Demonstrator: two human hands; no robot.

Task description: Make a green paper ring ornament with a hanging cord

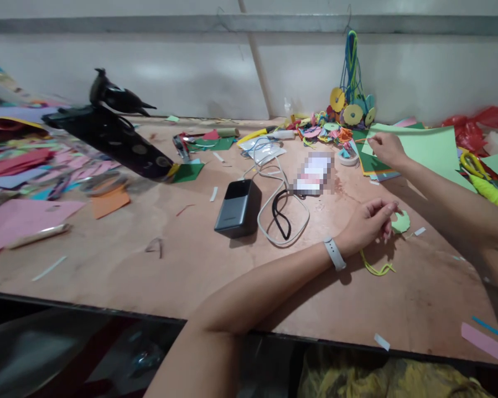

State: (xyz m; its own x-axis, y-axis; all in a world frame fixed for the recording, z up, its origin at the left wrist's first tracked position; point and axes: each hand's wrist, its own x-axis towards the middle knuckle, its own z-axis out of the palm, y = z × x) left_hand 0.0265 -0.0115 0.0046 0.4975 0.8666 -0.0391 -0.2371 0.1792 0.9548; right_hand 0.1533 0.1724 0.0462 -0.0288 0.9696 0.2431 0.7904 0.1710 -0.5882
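My left hand (372, 220), with a pale watch band (335, 254) at the wrist, is closed low over the table. Its thumb and fingers pinch the edge of a scalloped pale green paper disc (400, 222). A yellow-green string (377, 270) trails onto the table from beneath this hand. Farther back, my right hand (385, 149) is closed in a pinch above a stack of coloured paper sheets (377, 165). What its fingertips hold, if anything, is too small to make out. A roll of white tape (348, 157) lies just left of it.
A power bank (238, 207) with a white cable (284, 243) lies mid-table, near a blurred-out phone (313, 173). Behind are small coloured paper pieces (315, 131) and hanging discs on strings (352, 115). A tilted black holder (124, 143) and paper scraps (29, 218) occupy the left.
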